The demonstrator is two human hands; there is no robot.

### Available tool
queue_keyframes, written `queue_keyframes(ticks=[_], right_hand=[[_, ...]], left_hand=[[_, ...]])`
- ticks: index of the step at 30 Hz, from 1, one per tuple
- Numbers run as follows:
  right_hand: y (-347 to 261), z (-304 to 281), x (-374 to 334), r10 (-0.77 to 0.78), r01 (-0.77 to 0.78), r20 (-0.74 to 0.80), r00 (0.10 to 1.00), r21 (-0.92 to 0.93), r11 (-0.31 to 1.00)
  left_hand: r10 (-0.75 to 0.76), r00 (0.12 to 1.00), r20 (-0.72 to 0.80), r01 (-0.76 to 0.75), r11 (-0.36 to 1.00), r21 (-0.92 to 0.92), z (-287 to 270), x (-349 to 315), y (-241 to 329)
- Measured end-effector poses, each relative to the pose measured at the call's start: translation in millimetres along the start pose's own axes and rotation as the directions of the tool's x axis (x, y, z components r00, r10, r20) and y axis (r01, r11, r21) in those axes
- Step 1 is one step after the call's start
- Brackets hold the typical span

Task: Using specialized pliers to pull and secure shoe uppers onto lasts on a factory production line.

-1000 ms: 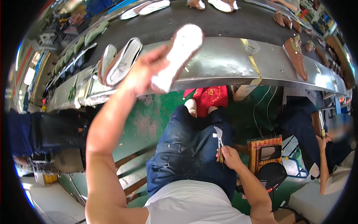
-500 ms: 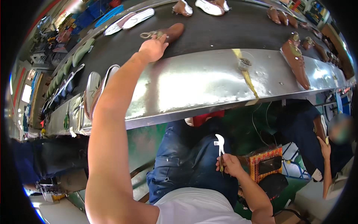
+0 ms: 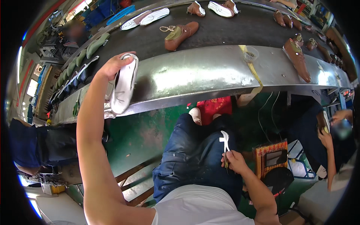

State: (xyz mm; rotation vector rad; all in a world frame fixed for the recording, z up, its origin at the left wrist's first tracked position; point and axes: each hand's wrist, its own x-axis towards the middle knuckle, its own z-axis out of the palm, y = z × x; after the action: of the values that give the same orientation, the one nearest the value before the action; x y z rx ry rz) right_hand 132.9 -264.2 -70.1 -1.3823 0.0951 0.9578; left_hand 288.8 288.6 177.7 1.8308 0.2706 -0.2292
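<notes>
My left hand (image 3: 117,66) is closed around one end of a shoe (image 3: 125,87) with a white sole, thumb against the sole. The shoe is held upright at the bench's front edge, its sole facing me; its upper is mostly hidden. A brown leather shoe (image 3: 184,34) with an olive lining and a pale lace lies on the dark belt beyond. Over my right thigh, my right hand (image 3: 234,162) grips lasting pincers (image 3: 225,140) by the handles. Their bright curved head points up and away from me.
The dark conveyor belt (image 3: 225,33) carries several shoes, white-soled pairs and green pieces. On the metal ledge (image 3: 202,71) stand a clear cup of small bits (image 3: 250,54) and a brown shoe (image 3: 297,60). A co-worker's hand (image 3: 325,138) holds a shoe at the right.
My left hand has let go of the brown shoe on the belt and moved left and nearer, taking hold of a white-soled shoe. My right hand still holds the pincers.
</notes>
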Motion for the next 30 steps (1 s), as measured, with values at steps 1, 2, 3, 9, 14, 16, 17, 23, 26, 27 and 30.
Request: queue_keyframes(ticks=[1,2,3,9,14,16,17,23,26,27,30], right_hand=[[10,1,-4,-0.075,0.075,0.0,0.997,-0.078,0.994],[18,4,-13,-0.142,0.142,0.01,0.99,-0.154,0.978],[20,9,-24,-0.13,0.127,-0.01,0.991,-0.153,0.98],[-20,55,-85,-0.309,0.287,0.033,0.951,-0.473,0.833],[-34,76,-111,-0.26,0.284,0.135,0.956,-0.643,0.711],[-30,81,-112,-0.268,0.324,0.187,0.945,-0.645,0.692],[-26,85,-111,-0.267,0.321,0.184,0.946,-0.649,0.69],[-26,91,-106,-0.143,0.176,0.103,0.984,-0.54,0.823],[-30,92,-104,0.034,-0.088,0.247,0.968,0.208,0.974],[-25,89,-101,0.037,-0.089,0.246,0.969,0.204,0.975],[-17,81,-91,-0.092,0.133,0.217,0.972,-0.181,0.974]], left_hand=[[0.1,0.995,0.028,-0.096,0.986,-0.136,21,-16,-3],[0.182,0.98,0.075,-0.162,0.963,-0.217,46,-39,-5],[0.244,0.968,0.055,-0.219,0.935,-0.279,81,-62,-10],[0.166,0.986,0.025,-0.105,0.727,-0.679,268,-174,-141],[0.156,0.988,0.021,-0.123,0.847,-0.516,329,-187,-184],[0.145,0.988,0.061,-0.088,0.833,-0.546,327,-190,-172],[0.148,0.987,0.062,-0.09,0.83,-0.55,328,-191,-174],[0.258,0.952,0.166,-0.158,0.875,-0.457,327,-194,-182],[0.37,0.928,0.029,-0.371,0.929,0.011,322,-188,-192],[0.362,0.929,0.075,-0.359,0.932,-0.056,322,-184,-192],[0.368,0.922,0.119,-0.348,0.924,-0.161,324,-183,-191]])
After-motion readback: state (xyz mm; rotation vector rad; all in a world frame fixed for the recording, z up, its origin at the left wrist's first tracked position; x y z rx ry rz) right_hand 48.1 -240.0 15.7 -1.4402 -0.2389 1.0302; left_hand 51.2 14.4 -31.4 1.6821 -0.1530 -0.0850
